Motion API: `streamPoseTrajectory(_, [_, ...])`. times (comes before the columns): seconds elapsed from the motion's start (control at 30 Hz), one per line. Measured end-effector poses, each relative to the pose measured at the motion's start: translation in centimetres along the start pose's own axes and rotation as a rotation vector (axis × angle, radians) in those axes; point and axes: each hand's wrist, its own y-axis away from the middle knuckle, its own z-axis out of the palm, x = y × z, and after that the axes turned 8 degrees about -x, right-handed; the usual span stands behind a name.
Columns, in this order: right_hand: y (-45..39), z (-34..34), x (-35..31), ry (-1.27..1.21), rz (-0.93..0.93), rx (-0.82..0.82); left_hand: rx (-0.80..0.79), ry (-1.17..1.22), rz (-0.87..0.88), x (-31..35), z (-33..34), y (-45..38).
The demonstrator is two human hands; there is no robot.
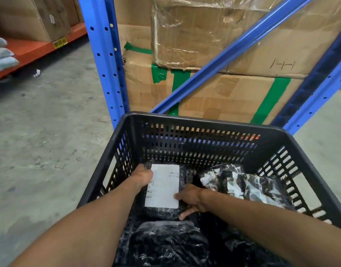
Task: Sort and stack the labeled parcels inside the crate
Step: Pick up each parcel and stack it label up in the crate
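A black slotted plastic crate (204, 124) stands in front of me with several black-wrapped parcels inside. One parcel with a white shipping label (162, 186) lies at the crate's left side. My left hand (143, 176) grips its left edge and my right hand (190, 199) holds its right edge, fingers curled under it. Another parcel with torn white label scraps (241, 183) rests at the right of the crate. A further black parcel (165, 241) lies near me at the bottom.
Behind the crate, blue rack uprights (102, 54) and a diagonal brace (233, 53) front large cardboard boxes (214, 93) with green tape. An orange shelf beam (38, 49) with boxes and grey bags (2, 54) is at far left. Concrete floor (46, 132) lies to the left.
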Motion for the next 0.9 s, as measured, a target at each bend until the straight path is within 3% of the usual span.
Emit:
streamPoseTrajectory(0.17, [-0.2,-0.1,0.2,0.040,-0.044,0.071,0.026,-0.037,0.004,-0.2,0.0,-1.2])
streamPoseTrajectory(0.33, [1.4,0.4,0.1,0.149,-0.114,0.090,-0.116,-0.134,-0.026,0.2,0.2,0.0])
streamPoseTrajectory(0.5, [3.8,1.3,0.0,0.596,-0.137,0.079,-0.256,-0.363,-0.205,0.3,0.2,2.5])
streamPoseTrajectory(0.6, [6.4,1.0,-0.8,0.813,-0.025,0.029,-0.417,-0.370,-0.418,-0.9,0.2,5.1])
streamPoseTrajectory(0.73, [8.4,1.9,0.5,0.677,0.206,-0.143,-0.667,-0.388,-0.551,-2.1,0.0,7.8])
streamPoseTrajectory(0.9, [9.4,2.5,1.9,0.456,0.150,-0.221,-0.680,-0.358,-0.495,-1.3,-1.0,9.4])
